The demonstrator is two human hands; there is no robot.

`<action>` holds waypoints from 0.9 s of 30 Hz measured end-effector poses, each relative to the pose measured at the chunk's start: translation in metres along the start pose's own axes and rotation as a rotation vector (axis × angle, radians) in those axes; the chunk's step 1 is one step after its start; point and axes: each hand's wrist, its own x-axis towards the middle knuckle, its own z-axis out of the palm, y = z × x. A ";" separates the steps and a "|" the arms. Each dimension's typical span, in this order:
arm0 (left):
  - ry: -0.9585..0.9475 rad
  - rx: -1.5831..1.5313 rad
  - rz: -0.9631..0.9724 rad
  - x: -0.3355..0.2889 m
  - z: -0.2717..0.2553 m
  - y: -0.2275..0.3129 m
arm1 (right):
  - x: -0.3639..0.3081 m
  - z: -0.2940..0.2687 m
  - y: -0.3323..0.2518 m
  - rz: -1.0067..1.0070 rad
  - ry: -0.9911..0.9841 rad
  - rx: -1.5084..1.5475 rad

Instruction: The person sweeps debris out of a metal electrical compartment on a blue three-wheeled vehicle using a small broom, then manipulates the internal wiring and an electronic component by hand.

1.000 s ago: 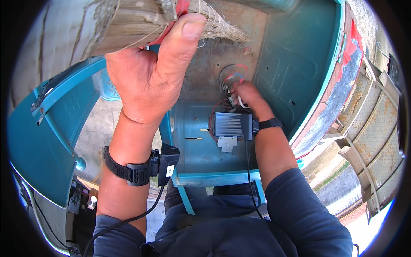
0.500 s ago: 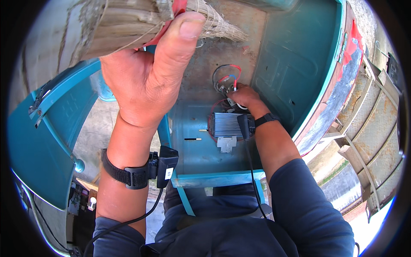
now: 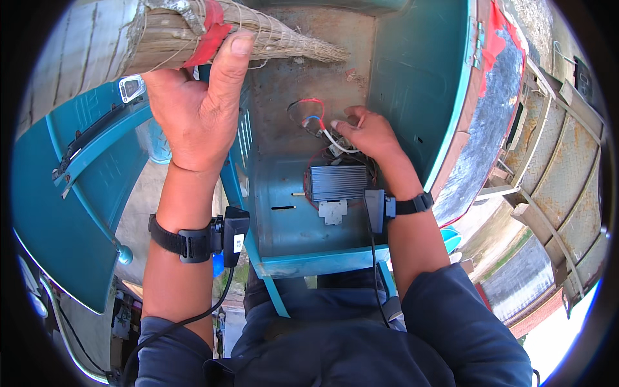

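Note:
My left hand (image 3: 196,119) is closed round a straw broom (image 3: 222,35) at the upper left, its thumb raised and its fingers hidden behind the straw. Red tape binds the broom, and its narrow bristly end points right, into a teal metal box (image 3: 325,264). Inside the box my right hand (image 3: 373,134) hovers with fingers apart, holding nothing that I can see. Just left of it lies a loop of red, blue, black and white wires (image 3: 314,119). Below the wires sits a finned metal controller box (image 3: 338,182) with a light grey bracket.
A teal panel (image 3: 84,226) stands open on the left, with a rod and a round knob. The box's right wall (image 3: 429,84) rises beside my right forearm. Farther right are a rusty metal frame (image 3: 548,168) and torn red covering. Black cables run from both wrist straps.
My right hand has drawn away from the wires and its fingers have spread. My left hand and the broom sit a little further left in the picture, as the whole view has shifted.

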 end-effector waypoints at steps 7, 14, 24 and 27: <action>-0.004 0.050 -0.064 0.001 -0.005 0.011 | -0.137 -0.077 -0.018 -0.593 0.530 0.412; 0.010 0.331 -0.251 -0.041 -0.025 0.059 | -0.187 -0.065 0.080 -0.347 0.894 -0.033; -1.276 0.488 -0.099 -0.090 0.095 0.068 | -0.127 -0.049 0.090 -0.308 0.871 -0.165; -1.556 0.630 -0.055 -0.084 0.148 0.025 | -0.124 -0.050 0.087 -0.296 0.873 -0.149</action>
